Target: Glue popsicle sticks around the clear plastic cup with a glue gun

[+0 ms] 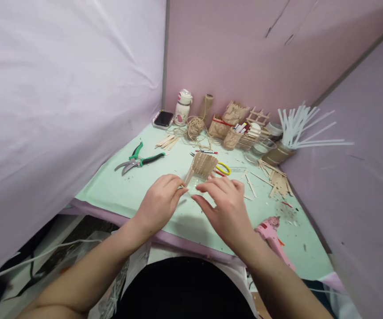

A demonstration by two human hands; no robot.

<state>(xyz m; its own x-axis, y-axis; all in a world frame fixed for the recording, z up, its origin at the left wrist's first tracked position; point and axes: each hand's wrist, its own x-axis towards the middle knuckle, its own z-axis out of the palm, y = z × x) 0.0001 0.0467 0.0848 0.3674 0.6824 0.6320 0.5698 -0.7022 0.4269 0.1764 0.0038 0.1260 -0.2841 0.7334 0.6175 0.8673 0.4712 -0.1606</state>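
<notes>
A clear cup clad with wooden craft sticks (pixel 203 166) lies tilted on the mint-green table mat (pixel 111 190), its open mouth toward me. My left hand (pixel 160 204) pinches its near left edge with fingers closed. On the cup's near right side my right hand (pixel 225 204) rests, its fingers curled against the rim. Both hands meet at the cup's mouth. Whether a loose stick sits between the fingers is hidden.
Green-handled cutters (pixel 138 161) lie to the left. A pink glue gun (pixel 271 235) lies at the right front. Loose sticks (pixel 277 179) pile at the right, yellow scissors (pixel 223 168) behind the cup. Twine (pixel 194 127), a phone (pixel 163 118), a bottle (pixel 182 107) and a jar of white glue sticks (pixel 291 137) line the back.
</notes>
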